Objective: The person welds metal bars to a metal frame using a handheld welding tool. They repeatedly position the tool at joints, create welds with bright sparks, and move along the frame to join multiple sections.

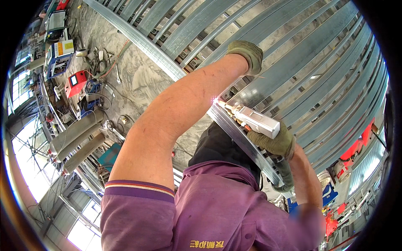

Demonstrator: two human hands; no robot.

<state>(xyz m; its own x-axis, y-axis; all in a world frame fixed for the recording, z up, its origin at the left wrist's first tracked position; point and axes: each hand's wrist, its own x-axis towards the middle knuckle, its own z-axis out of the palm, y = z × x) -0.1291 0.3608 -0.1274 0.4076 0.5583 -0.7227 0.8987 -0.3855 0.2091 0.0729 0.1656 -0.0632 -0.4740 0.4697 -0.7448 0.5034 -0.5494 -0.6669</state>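
My right hand (274, 140), in an olive work glove, is wrapped around a welding torch (257, 120) with a boxy silver body and a copper-coloured nozzle. A bright glow shows at its tip, against the end of a galvanized steel rail (247, 148). My left hand (247, 54), gloved alike, is stretched out over the flat steel bars (284, 69) of a large frame. It looks curled and compact; its fingertips are hidden, as is whatever they may grip. A thin wire-like line shows beside the wrist.
A long edge rail (142, 50) runs along the frame's left side. On the concrete floor (146, 83) at left are a red machine (76, 83), a wrench (118, 75) and cables. Grey cylinders (79, 134) lie farther down. Red and blue items are at lower right.
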